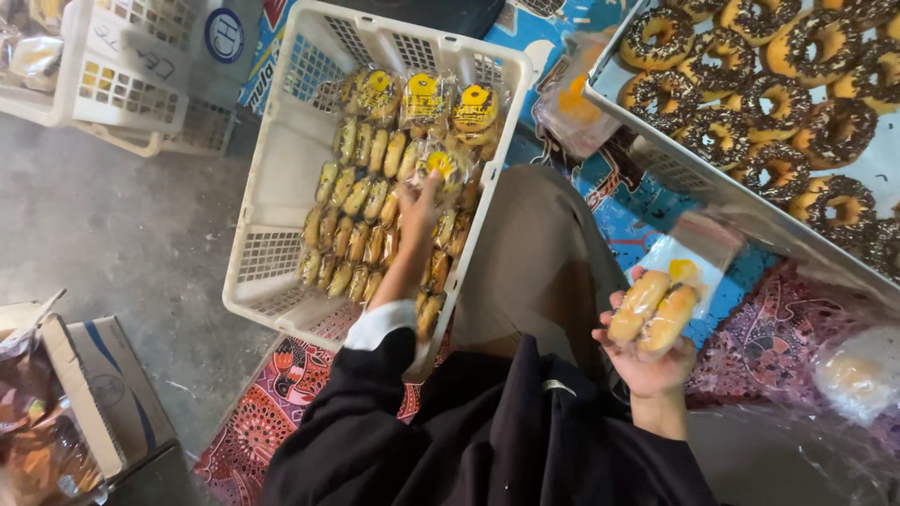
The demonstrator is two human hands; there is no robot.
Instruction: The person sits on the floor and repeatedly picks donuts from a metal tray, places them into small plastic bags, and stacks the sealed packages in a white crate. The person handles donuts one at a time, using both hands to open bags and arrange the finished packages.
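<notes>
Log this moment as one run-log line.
left hand: on bagged pastries in white crate | right hand: holds two pastries

The white crate is showing matt, perforated plastic; the wrapped pastries inside are gleaming in glossy clear film. The doughnuts are sitting on a dull metal tray, their dark glaze looking rough with sprinkles. The floor is looking like rough, matt concrete, the mat like patterned woven cloth.

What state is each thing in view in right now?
Left hand: reaching into the crate, fingers on wrapped pastries.
Right hand: palm up, holding two unwrapped pastries.
White crate: partly filled with rows of wrapped pastries.
Metal tray: loaded with chocolate doughnuts.
Cardboard box: open.
</notes>
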